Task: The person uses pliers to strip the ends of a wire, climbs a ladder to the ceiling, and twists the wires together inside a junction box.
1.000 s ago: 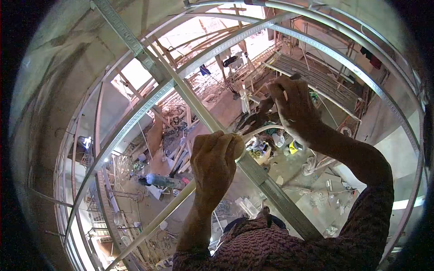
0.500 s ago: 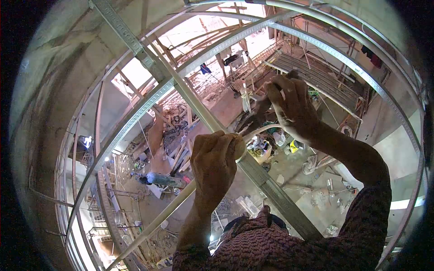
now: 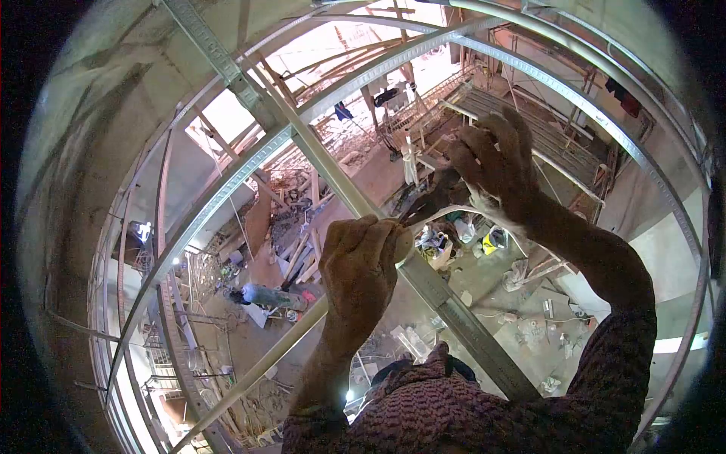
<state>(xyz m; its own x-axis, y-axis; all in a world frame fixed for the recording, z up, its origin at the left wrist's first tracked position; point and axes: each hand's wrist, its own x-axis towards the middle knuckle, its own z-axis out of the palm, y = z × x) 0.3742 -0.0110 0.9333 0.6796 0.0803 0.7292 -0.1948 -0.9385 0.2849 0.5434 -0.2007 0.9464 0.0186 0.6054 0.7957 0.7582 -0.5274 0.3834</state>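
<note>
My left hand (image 3: 357, 265) is closed around a pale pipe (image 3: 261, 372), which slopes up from the lower left. A round pale end (image 3: 404, 245) shows just past my knuckles, against a metal channel (image 3: 469, 325) that crosses beneath. My right hand (image 3: 495, 163) is raised higher and to the right, its fingers curled and partly in shadow. A thin pale strip (image 3: 442, 212) arcs from near my left fingertips toward the thumb side of my right hand. What the right fingers hold, I cannot tell.
Curved metal channels (image 3: 215, 208) ring the space around me. Far below, the floor holds a grey-blue cylinder (image 3: 272, 296), wood scraps, bags and a yellow container (image 3: 493, 240). A slatted platform (image 3: 522, 136) stands at the upper right.
My right hand has shifted slightly to the right, with its fingers turned and more spread. The left hand stays on the pipe.
</note>
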